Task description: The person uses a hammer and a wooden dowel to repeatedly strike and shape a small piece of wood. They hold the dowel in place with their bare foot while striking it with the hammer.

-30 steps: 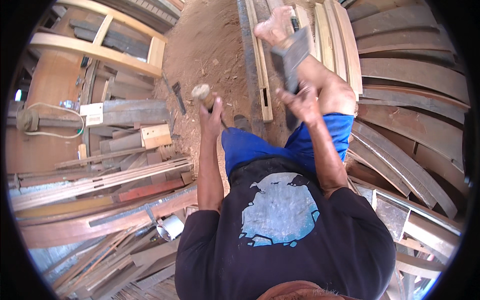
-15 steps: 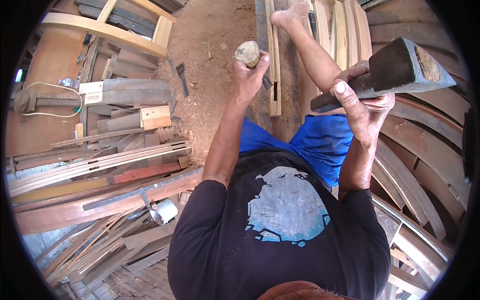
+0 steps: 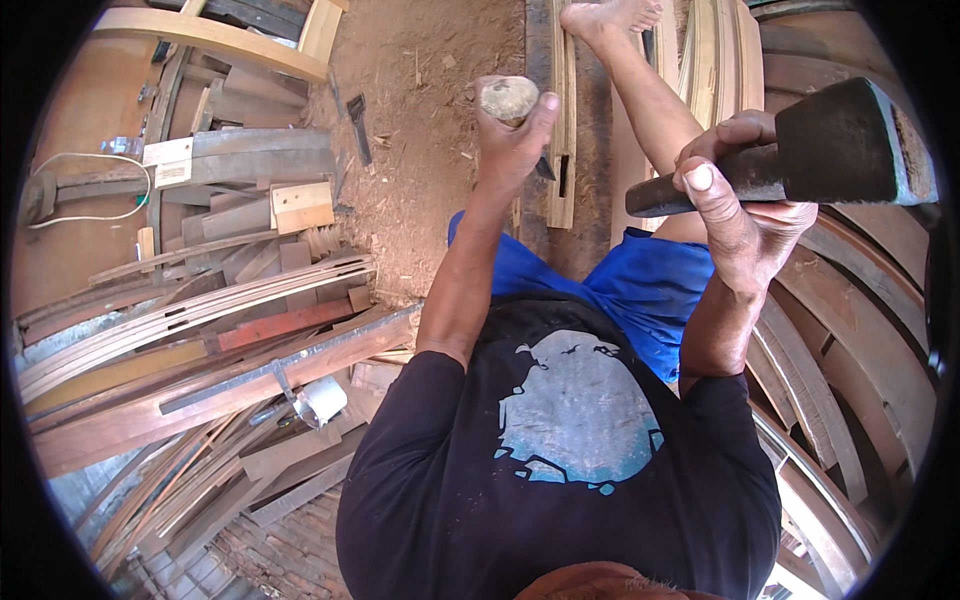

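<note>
left hand (image 3: 508, 150) fisted tight round a wooden-handled chisel (image 3: 510, 100), its worn butt end up and its blade tip at a slotted wooden rail (image 3: 562, 120) on the dirt floor (image 3: 420, 120); right hand (image 3: 738, 205) clenched round the handle of a dark wooden mallet (image 3: 850, 145), raised at the right, well apart from the chisel; one bare foot (image 3: 605, 15) rests by the rail's far end. one pale rectangular label (image 3: 170, 162) sits on a dark curved timber (image 3: 240, 155) at left, one small light wood block (image 3: 302, 205) just below it, one white cord (image 3: 90, 190) further left, one whitish cylindrical cup (image 3: 320, 400) among stacked curved slats (image 3: 190, 310); more curved boards (image 3: 850, 330) crowd the right side.
</note>
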Motion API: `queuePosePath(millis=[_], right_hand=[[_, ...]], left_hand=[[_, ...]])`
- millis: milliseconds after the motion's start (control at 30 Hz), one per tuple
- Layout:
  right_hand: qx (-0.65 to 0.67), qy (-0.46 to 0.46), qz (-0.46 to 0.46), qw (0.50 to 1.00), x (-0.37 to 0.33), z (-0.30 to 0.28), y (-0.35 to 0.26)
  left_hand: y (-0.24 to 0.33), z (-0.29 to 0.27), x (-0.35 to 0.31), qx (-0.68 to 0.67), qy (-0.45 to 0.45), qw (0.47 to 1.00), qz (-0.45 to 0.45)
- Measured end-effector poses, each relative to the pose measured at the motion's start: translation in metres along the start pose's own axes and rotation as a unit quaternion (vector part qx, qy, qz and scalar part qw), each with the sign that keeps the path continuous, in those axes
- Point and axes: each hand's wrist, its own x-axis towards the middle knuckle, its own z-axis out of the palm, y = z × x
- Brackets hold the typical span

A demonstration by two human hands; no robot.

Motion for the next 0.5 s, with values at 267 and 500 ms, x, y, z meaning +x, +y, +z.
queuePosePath(millis=[267,500], right_hand=[[0.04,-0.001,-0.045,0.998,0.013,0.01,0.007],[0.021,0.015,-0.079,0.997,0.024,0.007,0.006]], left_hand=[[0.017,0.015,0.009,0.232,-0.053,0.967,0.096],[-0.002,0.019,0.009,0.171,-0.035,0.982,0.076]])
